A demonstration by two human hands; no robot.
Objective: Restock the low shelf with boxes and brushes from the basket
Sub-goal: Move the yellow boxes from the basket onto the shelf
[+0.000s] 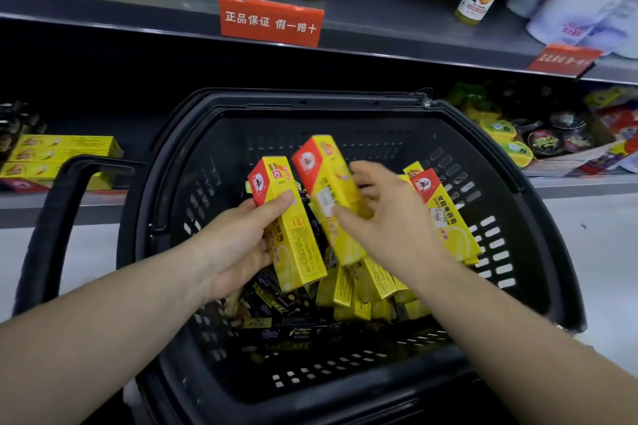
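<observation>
A black plastic basket (500, 203) stands on the floor before the low shelf (569, 183). Inside lie several yellow-and-red boxes (445, 214) and dark packaged items (286, 331). My left hand (238, 245) is shut on one yellow box (293, 241), held upright over the basket. My right hand (390, 217) grips a second yellow box (328, 190) beside it, fingers wrapped around its middle. More yellow boxes (58, 159) are stacked flat on the low shelf at the left.
The basket's black handle (58, 217) arches up at the left. Round tins and green packets (538, 138) fill the low shelf on the right. Bottles and a red sign (271, 22) sit on the shelf above. Pale floor shows at the right.
</observation>
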